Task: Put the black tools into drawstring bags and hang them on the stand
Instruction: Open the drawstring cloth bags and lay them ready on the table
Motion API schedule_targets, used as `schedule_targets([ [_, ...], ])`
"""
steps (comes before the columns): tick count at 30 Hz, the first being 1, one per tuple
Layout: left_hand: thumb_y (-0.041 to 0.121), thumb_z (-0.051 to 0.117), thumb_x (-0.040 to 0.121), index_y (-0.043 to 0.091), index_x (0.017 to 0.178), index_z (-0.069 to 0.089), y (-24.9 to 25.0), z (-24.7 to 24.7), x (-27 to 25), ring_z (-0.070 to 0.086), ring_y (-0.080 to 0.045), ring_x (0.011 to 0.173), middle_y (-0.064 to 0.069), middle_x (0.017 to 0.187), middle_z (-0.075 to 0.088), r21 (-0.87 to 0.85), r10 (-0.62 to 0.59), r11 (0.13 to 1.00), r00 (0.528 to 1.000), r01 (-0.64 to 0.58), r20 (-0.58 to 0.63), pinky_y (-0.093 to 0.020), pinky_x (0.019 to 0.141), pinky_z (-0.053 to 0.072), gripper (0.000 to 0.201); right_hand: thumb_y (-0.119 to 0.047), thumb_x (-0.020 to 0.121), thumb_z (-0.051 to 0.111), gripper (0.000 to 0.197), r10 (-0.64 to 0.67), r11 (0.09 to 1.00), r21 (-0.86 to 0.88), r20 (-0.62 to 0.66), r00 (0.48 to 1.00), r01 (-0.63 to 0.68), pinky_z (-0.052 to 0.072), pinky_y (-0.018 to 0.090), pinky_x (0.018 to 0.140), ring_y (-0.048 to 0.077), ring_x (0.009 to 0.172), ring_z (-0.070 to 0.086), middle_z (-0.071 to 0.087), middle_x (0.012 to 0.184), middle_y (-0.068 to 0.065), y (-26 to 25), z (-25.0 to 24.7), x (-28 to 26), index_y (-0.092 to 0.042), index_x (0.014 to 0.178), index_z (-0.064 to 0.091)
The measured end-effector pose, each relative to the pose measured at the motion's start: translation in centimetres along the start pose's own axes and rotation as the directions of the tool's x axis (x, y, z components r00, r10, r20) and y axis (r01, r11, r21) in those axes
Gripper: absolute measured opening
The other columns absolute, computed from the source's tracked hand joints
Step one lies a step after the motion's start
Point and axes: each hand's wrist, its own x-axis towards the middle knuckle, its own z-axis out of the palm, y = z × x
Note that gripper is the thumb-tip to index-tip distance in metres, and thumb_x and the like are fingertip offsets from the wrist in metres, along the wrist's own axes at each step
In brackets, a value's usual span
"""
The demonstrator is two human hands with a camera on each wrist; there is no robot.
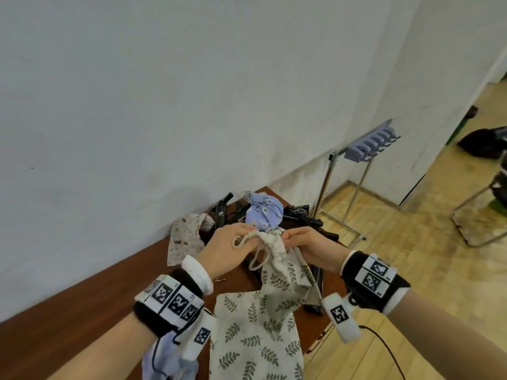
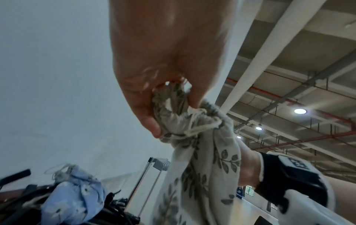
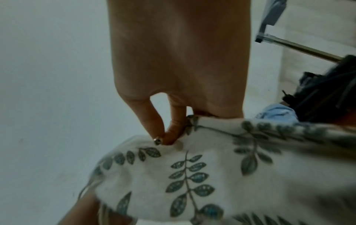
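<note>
Both hands hold a cream drawstring bag with a green leaf print (image 1: 277, 272) above the brown table (image 1: 82, 311). My left hand (image 1: 233, 242) grips the gathered mouth and its cord (image 2: 173, 112). My right hand (image 1: 299, 239) pinches the cloth at the other side of the mouth (image 3: 173, 137). Behind the hands lies a heap of black tools (image 1: 301, 215) with a tied-up light blue bag (image 1: 263, 212) on top. The metal stand (image 1: 367, 149), with a row of grey hooks, rises off the table's far right end.
A second leaf-print bag (image 1: 252, 338) lies flat on the table near me. A beige printed bag (image 1: 186, 237) sits left of the tool heap. Light blue cloth (image 1: 170, 360) hangs under my left wrist. A white wall runs behind; wooden floor and chair legs (image 1: 472, 223) lie right.
</note>
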Motion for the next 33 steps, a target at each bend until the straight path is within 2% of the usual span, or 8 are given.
schedule_targets([
  [4, 0.032, 0.050, 0.096, 0.010, 0.055, 0.040, 0.7, 0.1, 1.1, 0.036, -0.018, 0.049, -0.010, 0.055, 0.042, 0.115, -0.051, 0.992, 0.998, 0.057, -0.048, -0.025, 0.051, 0.026, 0.047, -0.011, 0.083, 0.064, 0.017, -0.249, 0.905, -0.405, -0.258, 0.934, 0.129, 0.045, 0.036, 0.092, 0.023, 0.105, 0.060, 0.063, 0.103, 0.018, -0.8, 0.3, 0.1, -0.003, 0.069, 0.060],
  [7, 0.035, 0.053, 0.093, 0.016, 0.048, 0.029, 0.7, 0.5, 1.7, 0.026, -0.012, 0.042, 0.000, 0.046, 0.031, 0.159, -0.103, 0.982, 0.994, 0.107, -0.035, -0.028, 0.048, 0.023, 0.055, -0.008, 0.089, 0.060, 0.014, -0.413, 0.884, -0.341, -0.254, 0.874, 0.319, 0.049, 0.031, 0.088, 0.018, 0.097, 0.066, 0.068, 0.101, 0.015, -2.4, 1.2, -0.6, 0.001, 0.079, 0.062],
  [11, 0.020, 0.056, 0.087, 0.016, 0.046, 0.030, 1.0, 0.5, 2.7, 0.027, -0.013, 0.042, 0.002, 0.043, 0.032, 0.216, -0.166, 0.961, 0.985, 0.171, -0.042, -0.025, 0.044, 0.020, 0.050, 0.000, 0.095, 0.053, 0.014, -0.329, 0.914, -0.263, -0.032, 0.944, 0.310, 0.054, 0.034, 0.089, 0.025, 0.097, 0.068, 0.071, 0.102, 0.018, -2.9, 3.3, -0.9, 0.011, 0.090, 0.060],
  [20, 0.022, 0.061, 0.091, -0.001, 0.053, 0.045, 0.2, -1.2, 2.3, 0.021, -0.009, 0.043, -0.008, 0.050, 0.028, -0.182, -0.090, 0.976, 0.985, 0.116, 0.147, -0.018, 0.047, 0.020, 0.048, -0.007, 0.099, 0.048, 0.023, -0.209, 0.976, -0.086, -0.112, 0.972, 0.200, 0.052, 0.043, 0.094, 0.035, 0.095, 0.068, 0.069, 0.094, 0.016, -2.0, 2.7, 0.8, -0.009, 0.078, 0.057],
  [26, 0.031, 0.060, 0.091, 0.005, 0.057, 0.045, 0.5, -1.2, 2.0, 0.031, -0.018, 0.053, -0.010, 0.056, 0.037, -0.273, -0.075, 0.959, 0.997, 0.070, -0.007, -0.023, 0.056, 0.028, 0.046, -0.011, 0.099, 0.047, 0.017, -0.153, 0.882, -0.457, -0.053, 0.987, 0.113, 0.043, 0.019, 0.058, 0.005, 0.057, 0.052, 0.060, 0.075, 0.003, 0.0, 3.2, 1.2, -0.008, 0.083, 0.050],
  [28, 0.022, 0.061, 0.090, 0.010, 0.055, 0.040, 0.4, -1.5, 2.2, 0.028, -0.014, 0.050, -0.006, 0.051, 0.031, -0.266, -0.149, 0.959, 0.972, 0.097, -0.183, -0.020, 0.051, 0.025, 0.043, -0.017, 0.100, 0.043, 0.013, -0.157, 0.733, -0.676, -0.057, 0.986, 0.077, 0.047, 0.026, 0.055, 0.009, 0.054, 0.054, 0.063, 0.076, 0.005, 0.5, 3.3, 0.9, -0.015, 0.091, 0.051],
  [30, 0.019, 0.060, 0.089, 0.004, 0.053, 0.045, -0.2, -2.2, 2.4, 0.031, -0.014, 0.048, -0.004, 0.050, 0.035, -0.246, -0.196, 0.961, 0.935, 0.124, -0.295, -0.025, 0.050, 0.028, 0.042, -0.021, 0.100, 0.038, 0.014, -0.215, 0.399, -0.916, -0.055, 0.975, 0.036, 0.047, 0.040, 0.058, 0.024, 0.055, 0.056, 0.063, 0.072, 0.009, 1.2, 2.7, 0.6, -0.019, 0.105, 0.051],
  [33, 0.030, 0.057, 0.081, 0.001, 0.059, 0.059, -1.3, -3.6, 2.2, 0.041, -0.017, 0.050, -0.006, 0.052, 0.050, 0.151, -0.148, 0.967, 0.931, 0.207, -0.333, -0.030, 0.058, 0.037, 0.036, -0.028, 0.101, 0.034, 0.019, -0.271, 0.080, -0.996, -0.048, 0.961, -0.027, 0.043, 0.041, 0.054, 0.027, 0.054, 0.054, 0.060, 0.065, 0.004, 1.2, 1.6, -0.5, -0.021, 0.111, 0.049],
])
